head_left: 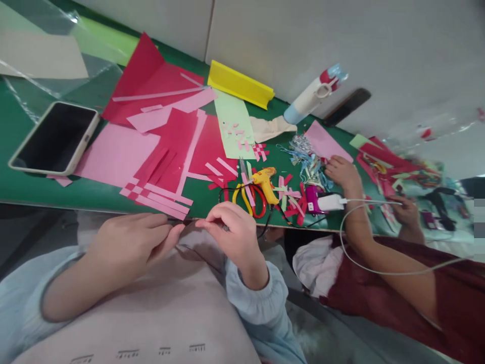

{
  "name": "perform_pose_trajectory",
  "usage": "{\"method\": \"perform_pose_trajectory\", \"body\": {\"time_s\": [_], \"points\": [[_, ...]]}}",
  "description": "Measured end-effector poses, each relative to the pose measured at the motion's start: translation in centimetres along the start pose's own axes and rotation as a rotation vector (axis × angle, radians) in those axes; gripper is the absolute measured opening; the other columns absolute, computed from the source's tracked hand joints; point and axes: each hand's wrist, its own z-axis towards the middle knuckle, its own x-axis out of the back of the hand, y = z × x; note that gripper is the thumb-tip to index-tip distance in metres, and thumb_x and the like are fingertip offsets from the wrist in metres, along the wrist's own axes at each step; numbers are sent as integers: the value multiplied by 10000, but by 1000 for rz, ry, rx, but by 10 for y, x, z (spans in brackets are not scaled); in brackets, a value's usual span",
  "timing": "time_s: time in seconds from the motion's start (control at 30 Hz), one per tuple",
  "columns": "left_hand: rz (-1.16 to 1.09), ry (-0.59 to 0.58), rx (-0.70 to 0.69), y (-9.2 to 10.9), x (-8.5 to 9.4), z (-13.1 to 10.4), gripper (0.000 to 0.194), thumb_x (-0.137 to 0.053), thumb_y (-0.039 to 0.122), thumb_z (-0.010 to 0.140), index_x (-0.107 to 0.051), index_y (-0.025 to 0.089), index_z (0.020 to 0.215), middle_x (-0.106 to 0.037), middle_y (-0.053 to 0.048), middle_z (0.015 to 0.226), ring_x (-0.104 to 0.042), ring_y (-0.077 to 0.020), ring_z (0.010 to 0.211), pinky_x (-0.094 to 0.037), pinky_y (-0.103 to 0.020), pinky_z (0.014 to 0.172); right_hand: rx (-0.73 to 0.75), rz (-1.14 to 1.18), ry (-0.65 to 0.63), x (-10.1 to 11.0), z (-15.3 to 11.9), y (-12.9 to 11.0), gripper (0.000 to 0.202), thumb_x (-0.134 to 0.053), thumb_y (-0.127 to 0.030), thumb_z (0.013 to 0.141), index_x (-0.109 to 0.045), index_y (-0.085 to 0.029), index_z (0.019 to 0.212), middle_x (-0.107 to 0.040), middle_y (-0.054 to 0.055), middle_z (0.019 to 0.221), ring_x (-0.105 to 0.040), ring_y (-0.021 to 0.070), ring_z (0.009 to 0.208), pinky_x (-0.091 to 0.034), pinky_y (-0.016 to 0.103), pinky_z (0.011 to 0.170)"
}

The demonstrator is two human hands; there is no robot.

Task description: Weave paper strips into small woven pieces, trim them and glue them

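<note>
My left hand is closed at the table's front edge, thumb against the curled fingers. To its right, my right hand pinches with thumb and forefinger. Whatever either holds is too small or hidden to name. Just beyond my left hand lies a woven patch of pink and red paper strips. Near my right hand are scissors with red and yellow handles and a yellow glue gun. Loose paper strips lie right of the glue gun. A small checkered woven piece rests farther back.
A phone lies at the left. Red sheets, a pale green sheet and a yellow folded strip cover the back. A bottle stands near the wall. On the right, a co-worker's arm reaches past a white charger and its cable.
</note>
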Motion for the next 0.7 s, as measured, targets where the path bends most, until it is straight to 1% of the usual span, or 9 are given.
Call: {"method": "perform_pose_trajectory", "body": {"time_s": [0.07, 0.13, 0.23, 0.3, 0.4, 0.47, 0.53, 0.6, 0.7], "points": [[9, -35, 33, -9, 0, -12, 463, -487, 298, 989, -517, 209, 536, -539, 31, 494, -505, -118, 455, -308, -302, 479, -15, 22, -73, -8, 0, 2, 228, -709, -287, 913, -644, -174, 726, -675, 16, 716, -639, 121, 696, -513, 230, 653], [53, -83, 79, -18, 1, -25, 415, -502, 298, 976, -541, 212, 572, -577, 28, 541, -535, -122, 484, -297, -300, 476, -21, 42, -166, -16, 0, 3, 211, -702, -296, 920, -667, -170, 754, -694, 22, 748, -656, 124, 729, -527, 232, 701], [123, -146, 218, -31, 3, -39, 227, -523, 309, 956, -622, 216, 775, -698, 19, 710, -597, -133, 549, -306, -279, 479, 15, 12, -271, -26, 3, 4, 192, -604, -253, 986, -711, -164, 853, -742, 49, 854, -685, 139, 826, -542, 250, 790], [146, -173, 331, -40, 5, -45, 146, -528, 311, 953, -634, 212, 944, -746, 4, 827, -624, -138, 590, -320, -263, 487, 46, -74, -287, -33, 5, 4, 225, -547, -244, 1014, -728, -165, 907, -756, 58, 884, -684, 157, 857, -540, 271, 807], [207, -191, 421, -54, 4, -51, 176, -503, 299, 969, -620, 194, 1048, -751, -33, 888, -652, -171, 658, -346, -269, 508, 56, -224, -266, -45, 11, 5, 217, -535, -236, 1015, -737, -165, 980, -745, 62, 892, -661, 183, 872, -534, 300, 815], [238, -183, 397, -65, 1, -53, 191, -481, 287, 982, -615, 184, 1071, -746, -67, 946, -676, -214, 765, -415, -292, 572, 60, -306, -272, -55, 14, 4, 212, -527, -202, 1006, -721, -152, 1076, -737, 86, 976, -648, 204, 941, -534, 324, 863], [222, -169, 321, -75, -5, -55, 193, -474, 257, 981, -605, 179, 1099, -736, -95, 1023, -675, -250, 900, -495, -334, 721, 67, -380, -317, -66, 18, 1, 242, -527, -206, 1000, -688, -132, 1165, -723, 121, 1092, -628, 232, 1029, -528, 360, 923], [189, -168, 246, -83, -11, -57, 208, -480, 225, 969, -591, 168, 1135, -717, -116, 1097, -652, -263, 994, -509, -384, 879, 76, -441, -372, -78, 19, -2, 291, -542, -257, 1000, -655, -116, 1227, -700, 151, 1196, -603, 260, 1111, -516, 395, 966], [157, -166, 219, -89, -18, -59, 275, -493, 213, 956, -557, 143, 1214, -678, -148, 1203, -625, -286, 1087, -494, -431, 963, 108, -500, -397, -90, 18, -3, 390, -557, -310, 1001, -593, -95, 1324, -652, 178, 1323, -559, 283, 1219, -490, 430, 1016]]}}
